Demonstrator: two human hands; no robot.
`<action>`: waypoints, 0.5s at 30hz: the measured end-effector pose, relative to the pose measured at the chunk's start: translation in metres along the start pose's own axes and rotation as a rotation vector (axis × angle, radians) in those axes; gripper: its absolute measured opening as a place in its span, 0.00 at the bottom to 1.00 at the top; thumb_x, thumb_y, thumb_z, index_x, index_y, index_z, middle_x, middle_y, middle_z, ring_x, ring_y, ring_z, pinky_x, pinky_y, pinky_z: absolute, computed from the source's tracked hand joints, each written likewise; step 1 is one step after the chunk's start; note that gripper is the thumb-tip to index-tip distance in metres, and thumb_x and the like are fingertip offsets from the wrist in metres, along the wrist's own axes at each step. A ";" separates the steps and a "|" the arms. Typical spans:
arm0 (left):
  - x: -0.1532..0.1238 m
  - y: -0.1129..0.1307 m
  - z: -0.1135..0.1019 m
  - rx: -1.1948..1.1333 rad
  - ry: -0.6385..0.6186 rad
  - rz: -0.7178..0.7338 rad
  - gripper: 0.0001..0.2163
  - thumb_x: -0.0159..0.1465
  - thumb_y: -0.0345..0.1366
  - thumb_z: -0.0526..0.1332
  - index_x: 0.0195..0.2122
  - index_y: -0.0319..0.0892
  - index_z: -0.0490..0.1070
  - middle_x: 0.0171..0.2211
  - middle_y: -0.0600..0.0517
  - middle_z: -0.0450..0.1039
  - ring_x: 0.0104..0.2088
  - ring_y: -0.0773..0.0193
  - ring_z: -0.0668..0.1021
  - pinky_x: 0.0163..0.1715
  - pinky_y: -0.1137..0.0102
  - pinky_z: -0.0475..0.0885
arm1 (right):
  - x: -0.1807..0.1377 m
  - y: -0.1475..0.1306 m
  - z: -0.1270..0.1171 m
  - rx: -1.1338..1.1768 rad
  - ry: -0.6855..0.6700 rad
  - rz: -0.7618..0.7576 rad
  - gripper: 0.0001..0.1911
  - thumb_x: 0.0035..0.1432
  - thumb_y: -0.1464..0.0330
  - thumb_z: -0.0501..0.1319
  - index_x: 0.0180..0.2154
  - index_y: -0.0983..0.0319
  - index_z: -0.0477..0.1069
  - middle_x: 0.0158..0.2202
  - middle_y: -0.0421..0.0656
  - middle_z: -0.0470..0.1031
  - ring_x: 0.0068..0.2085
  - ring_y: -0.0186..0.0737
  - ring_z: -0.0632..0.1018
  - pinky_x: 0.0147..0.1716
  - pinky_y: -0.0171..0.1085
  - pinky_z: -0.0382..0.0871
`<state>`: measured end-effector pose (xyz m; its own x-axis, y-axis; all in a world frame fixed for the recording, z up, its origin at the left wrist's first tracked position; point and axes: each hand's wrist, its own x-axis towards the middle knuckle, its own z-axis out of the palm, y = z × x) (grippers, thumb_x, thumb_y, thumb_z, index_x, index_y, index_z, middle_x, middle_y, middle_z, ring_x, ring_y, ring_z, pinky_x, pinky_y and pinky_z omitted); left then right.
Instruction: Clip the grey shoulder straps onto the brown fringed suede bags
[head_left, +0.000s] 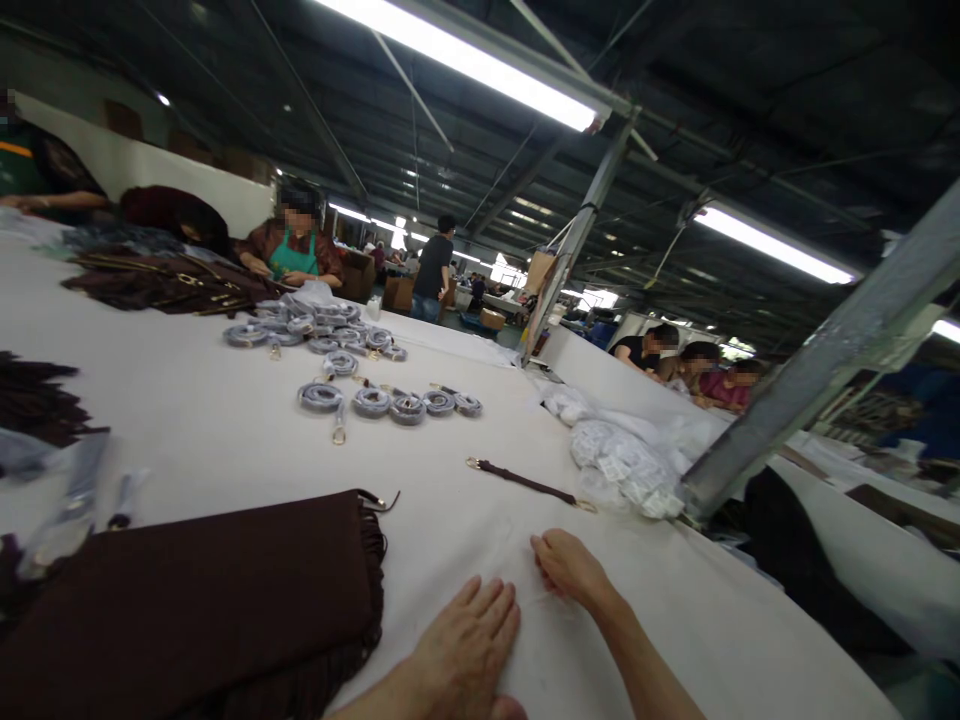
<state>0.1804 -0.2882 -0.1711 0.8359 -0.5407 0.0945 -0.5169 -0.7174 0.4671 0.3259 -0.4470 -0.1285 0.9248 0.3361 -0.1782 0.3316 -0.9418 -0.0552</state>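
Observation:
My left hand (474, 640) lies flat on the white table (420, 460), palm down with fingers stretched out. To its right, my right hand (568, 566) has its fingers curled closed just above or on the surface. Whatever those fingers hold, if anything, is hidden. Faint wrinkles show in the white surface between and beyond the hands. Past them lies a short dark brown strap (525, 480) with gold-coloured metal ends. Left of my left hand is a dark brown fringed bag (225, 590), lying flat, with a small cord at its far corner.
Several coiled straps in plastic (407, 407) lie farther back. Brown bags with gold zips (165, 283) are piled far left. Small white packets (619, 465) lie at the right edge beside a slanting metal post (817, 370). A co-worker in a green apron (296, 255) sits across the table.

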 end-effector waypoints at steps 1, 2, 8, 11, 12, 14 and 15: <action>0.001 -0.001 0.001 -0.002 0.003 0.002 0.38 0.65 0.54 0.52 0.66 0.30 0.46 0.67 0.35 0.39 0.67 0.50 0.47 0.66 0.56 0.41 | 0.000 0.001 0.000 -0.002 -0.001 0.009 0.24 0.67 0.64 0.46 0.26 0.63 0.74 0.24 0.45 0.79 0.29 0.38 0.79 0.30 0.34 0.65; 0.001 -0.001 0.001 -0.003 0.005 0.003 0.38 0.65 0.54 0.52 0.66 0.30 0.46 0.67 0.35 0.39 0.67 0.50 0.47 0.66 0.56 0.41 | 0.000 0.001 0.001 -0.010 0.005 0.021 0.22 0.65 0.63 0.48 0.27 0.63 0.74 0.25 0.47 0.80 0.31 0.40 0.80 0.30 0.35 0.65; -0.001 0.003 -0.004 0.011 0.007 -0.008 0.36 0.65 0.51 0.54 0.66 0.30 0.48 0.67 0.35 0.42 0.67 0.49 0.49 0.66 0.56 0.42 | 0.003 -0.007 0.015 -0.056 0.076 0.074 0.09 0.61 0.71 0.54 0.35 0.64 0.73 0.41 0.50 0.78 0.42 0.44 0.78 0.40 0.40 0.66; -0.003 0.004 -0.006 0.021 0.013 -0.003 0.35 0.65 0.50 0.54 0.66 0.30 0.49 0.66 0.35 0.44 0.67 0.49 0.51 0.65 0.56 0.43 | 0.008 -0.010 0.019 0.006 0.089 0.080 0.06 0.60 0.69 0.59 0.32 0.64 0.71 0.37 0.43 0.77 0.40 0.41 0.76 0.43 0.43 0.67; -0.002 0.003 -0.004 0.032 0.028 0.002 0.35 0.65 0.50 0.54 0.66 0.30 0.49 0.66 0.35 0.44 0.66 0.49 0.51 0.65 0.55 0.44 | 0.009 -0.009 0.019 0.043 0.101 0.077 0.05 0.58 0.70 0.60 0.30 0.63 0.70 0.35 0.42 0.76 0.39 0.40 0.76 0.43 0.43 0.66; -0.001 -0.002 0.001 0.070 0.061 0.025 0.36 0.65 0.51 0.54 0.65 0.29 0.50 0.66 0.34 0.45 0.66 0.48 0.53 0.65 0.55 0.46 | 0.011 -0.005 0.016 0.143 0.135 0.064 0.07 0.55 0.73 0.59 0.25 0.62 0.67 0.31 0.41 0.74 0.38 0.41 0.75 0.41 0.41 0.65; 0.001 -0.005 0.005 0.098 0.072 0.037 0.34 0.66 0.50 0.54 0.65 0.29 0.51 0.66 0.34 0.47 0.66 0.48 0.54 0.65 0.55 0.48 | 0.011 0.000 0.013 0.208 0.154 0.056 0.08 0.54 0.74 0.58 0.23 0.61 0.65 0.29 0.41 0.73 0.37 0.41 0.74 0.39 0.39 0.65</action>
<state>0.1833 -0.2875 -0.1775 0.8252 -0.5371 0.1747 -0.5602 -0.7388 0.3746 0.3339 -0.4428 -0.1432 0.9633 0.2659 -0.0357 0.2487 -0.9350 -0.2528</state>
